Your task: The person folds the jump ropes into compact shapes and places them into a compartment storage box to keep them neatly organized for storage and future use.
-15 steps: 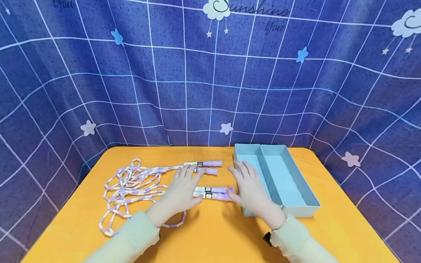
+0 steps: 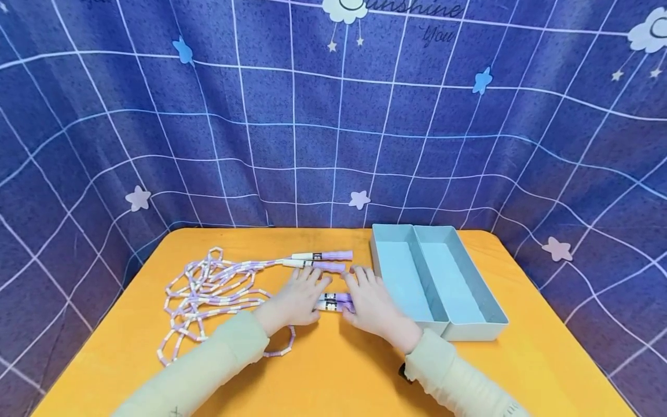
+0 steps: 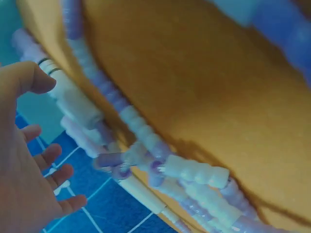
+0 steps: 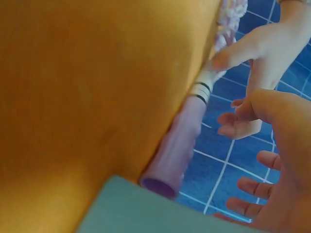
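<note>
Beaded jump ropes point(image 2: 219, 284) in purple and white lie loosely tangled on the left of the table. Their handles point right: a far handle pair point(image 2: 337, 255) and a near handle pair point(image 2: 333, 306). Over the white part of the near pair hovers my left hand point(image 2: 294, 298), fingers spread. My right hand point(image 2: 372, 304) is above the purple ends of that pair, beside a blue two-compartment box point(image 2: 473, 331). In the left wrist view, the thumb point(image 3: 36, 80) overlaps a white handle. A gap shows between my right hand point(image 4: 291, 155) and the purple handle point(image 4: 177, 141) in the right wrist view.
The box stands on the right of the orange table point(image 2: 333, 382), close to my right hand. A blue grid-patterned curtain point(image 2: 312, 145) hangs behind the table and along its sides.
My right hand has moved left, away from the box and over the purple handle ends. My left hand has shifted slightly right and nearer, uncovering more of the far handles.
</note>
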A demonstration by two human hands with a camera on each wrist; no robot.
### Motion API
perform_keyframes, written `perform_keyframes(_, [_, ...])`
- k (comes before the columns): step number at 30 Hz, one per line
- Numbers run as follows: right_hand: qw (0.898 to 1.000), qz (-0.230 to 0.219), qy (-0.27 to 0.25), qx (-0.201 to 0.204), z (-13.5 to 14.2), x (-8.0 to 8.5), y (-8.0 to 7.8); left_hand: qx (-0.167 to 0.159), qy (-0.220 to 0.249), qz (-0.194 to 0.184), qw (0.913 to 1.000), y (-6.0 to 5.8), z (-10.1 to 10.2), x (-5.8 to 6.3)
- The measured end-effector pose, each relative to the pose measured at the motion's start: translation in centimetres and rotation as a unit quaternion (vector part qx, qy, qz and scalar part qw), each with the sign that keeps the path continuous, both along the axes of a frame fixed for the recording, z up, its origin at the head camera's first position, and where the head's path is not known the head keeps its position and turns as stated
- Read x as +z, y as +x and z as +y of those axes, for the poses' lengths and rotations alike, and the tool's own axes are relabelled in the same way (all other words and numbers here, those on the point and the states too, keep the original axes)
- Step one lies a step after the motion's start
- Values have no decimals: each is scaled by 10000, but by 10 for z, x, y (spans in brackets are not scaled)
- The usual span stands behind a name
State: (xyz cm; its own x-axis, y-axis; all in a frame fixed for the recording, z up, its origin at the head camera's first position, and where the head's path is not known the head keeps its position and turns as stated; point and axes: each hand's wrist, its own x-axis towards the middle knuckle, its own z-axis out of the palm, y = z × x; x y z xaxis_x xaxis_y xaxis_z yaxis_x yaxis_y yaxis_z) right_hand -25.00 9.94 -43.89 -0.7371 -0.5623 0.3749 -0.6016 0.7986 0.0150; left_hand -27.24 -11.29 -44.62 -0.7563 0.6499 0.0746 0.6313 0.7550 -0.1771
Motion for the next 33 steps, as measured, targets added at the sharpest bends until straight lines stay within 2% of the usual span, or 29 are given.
perform_keyframes(7, [9992, -121, 361, -71, -8, -11, 3, -20, -498, -247, 9985, -5, 5, -10])
perform_keyframes(13, [9982, -84, 595, -67, -11, -13, 6, 82, -832, -480, 9953, -3, 10, -11])
perform_keyframes(17, [9977, -52, 681, -35, -12, -11, 6, 164, -821, -608, 9946, 1, 11, -11])
perform_keyframes(21, [9972, -61, 744, 36, -12, -6, 7, 278, -612, -761, 9948, 4, 10, -7])
perform_keyframes(23, [9972, 44, 742, 83, -11, -4, 7, 248, -440, -659, 9965, 6, 11, -3])
perform_keyframes(29, [9958, 516, 738, 132, -8, 4, 4, 163, -173, -30, 9997, 12, 15, 11])
perform_keyframes(33, [9943, 737, 768, 77, -6, 10, 2, 88, 214, 744, 9970, 16, 17, 21])
